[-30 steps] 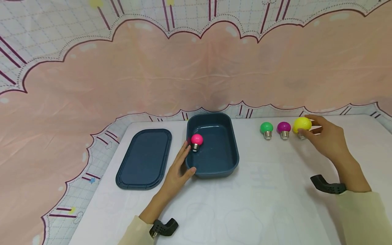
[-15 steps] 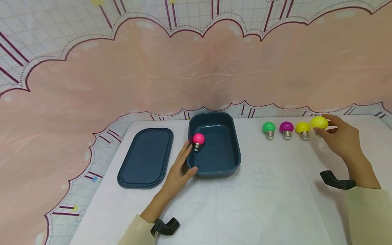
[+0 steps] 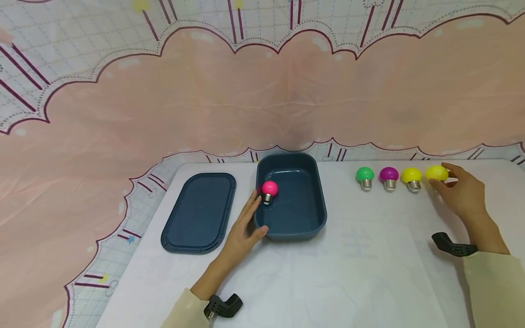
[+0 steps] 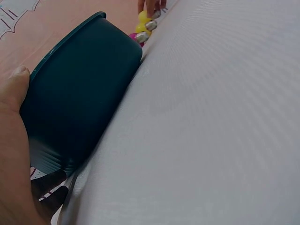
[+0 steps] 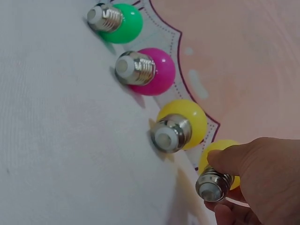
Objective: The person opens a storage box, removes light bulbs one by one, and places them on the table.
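My left hand (image 3: pixel 239 234) rests against the left wall and near corner of a dark blue plastic box (image 3: pixel 295 223), its fingers fairly straight; the thumb (image 4: pixel 16 86) touches the wall near the rim in the left wrist view. Inside the box, by its left wall, lies a pink light bulb (image 3: pixel 270 189). Far right, my right hand (image 3: pixel 465 191) pinches a yellow light bulb (image 3: pixel 436 173) by its globe, metal base showing below in the right wrist view. Whether that base touches the table cannot be told. Left of it lie another yellow bulb (image 3: pixel 411 175), a purple bulb (image 3: pixel 388 174) and a green bulb (image 3: pixel 364 175).
A dark blue lid (image 3: pixel 198 213) lies flat on the white table (image 3: pixel 348 282), left of the box. Behind the table hangs a peach patterned cloth (image 3: pixel 246 100). A black wrist camera (image 3: pixel 453 245) sits on my right wrist, another on my left.
My right hand has moved right with the yellow bulb, and the other yellow bulb shows beside the purple one. The left hand stays on the box; the view shifts slightly.
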Motion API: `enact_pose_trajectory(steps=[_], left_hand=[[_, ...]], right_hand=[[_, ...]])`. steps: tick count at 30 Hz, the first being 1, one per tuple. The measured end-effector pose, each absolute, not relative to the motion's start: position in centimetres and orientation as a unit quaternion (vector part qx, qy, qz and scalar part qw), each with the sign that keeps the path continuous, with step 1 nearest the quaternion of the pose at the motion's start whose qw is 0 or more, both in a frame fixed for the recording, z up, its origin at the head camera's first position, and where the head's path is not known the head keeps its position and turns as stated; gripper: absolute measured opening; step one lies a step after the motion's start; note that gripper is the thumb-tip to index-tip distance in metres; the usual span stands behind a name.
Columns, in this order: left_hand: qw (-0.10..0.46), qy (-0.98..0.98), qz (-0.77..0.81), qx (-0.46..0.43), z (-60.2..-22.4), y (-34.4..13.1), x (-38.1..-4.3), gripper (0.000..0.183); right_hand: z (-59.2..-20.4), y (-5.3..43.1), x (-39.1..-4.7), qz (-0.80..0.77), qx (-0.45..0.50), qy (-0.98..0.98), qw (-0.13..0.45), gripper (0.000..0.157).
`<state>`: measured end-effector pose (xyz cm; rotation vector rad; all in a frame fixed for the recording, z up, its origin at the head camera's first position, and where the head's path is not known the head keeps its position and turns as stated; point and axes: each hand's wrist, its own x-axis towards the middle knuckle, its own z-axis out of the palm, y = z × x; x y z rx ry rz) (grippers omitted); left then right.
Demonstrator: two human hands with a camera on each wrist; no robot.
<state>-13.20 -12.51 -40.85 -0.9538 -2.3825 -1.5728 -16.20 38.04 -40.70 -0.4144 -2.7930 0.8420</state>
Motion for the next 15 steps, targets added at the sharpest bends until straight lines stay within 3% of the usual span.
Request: enact_pose_trajectory(steps=[7, 15], left_hand=[[0.062, -0.786, -0.525, -0.321, -41.2, -12.5, -13.4, 0.067], [0.069, -0.795, -0.512, -0.318, -44.1, -13.1, -14.8, 0.071]], right_hand=[[-41.7, 38.2, -16.6, 0.290, -0.158, -0.940, 0.085, 0.067], [-42.5, 38.6, -17.1, 0.297, -0.167, -0.935, 0.095, 0.069]])
